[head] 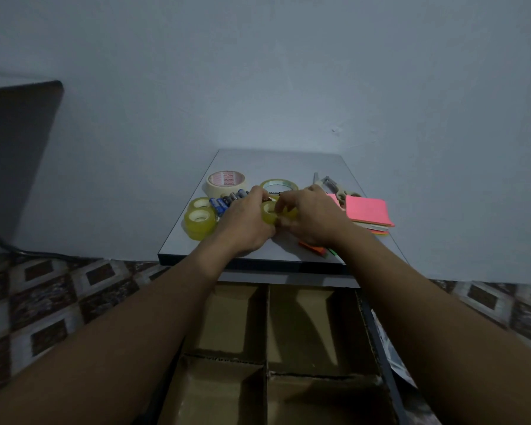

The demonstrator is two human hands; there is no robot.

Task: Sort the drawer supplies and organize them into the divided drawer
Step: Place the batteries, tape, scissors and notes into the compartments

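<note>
On the small grey table top (pixel 276 161) my left hand (pixel 246 219) and my right hand (pixel 310 216) both grip small yellow tape rolls (pixel 269 211) held between them. Two more yellow tape rolls (pixel 199 220) sit stacked at the table's left edge. Several blue batteries (pixel 219 204) lie behind my left hand. A cream masking tape roll (pixel 225 183) and a clear tape roll (pixel 278 185) stand further back. Below the table the divided cardboard drawer (pixel 268 332) is open, its visible compartments holding nothing.
Scissors (pixel 334 187) and a stack of pink sticky notes (pixel 368 211) lie at the table's right. Orange and green sticky tabs (pixel 318 248) sit near the front edge. A dark panel (pixel 16 154) leans at the left wall. Patterned floor lies on both sides.
</note>
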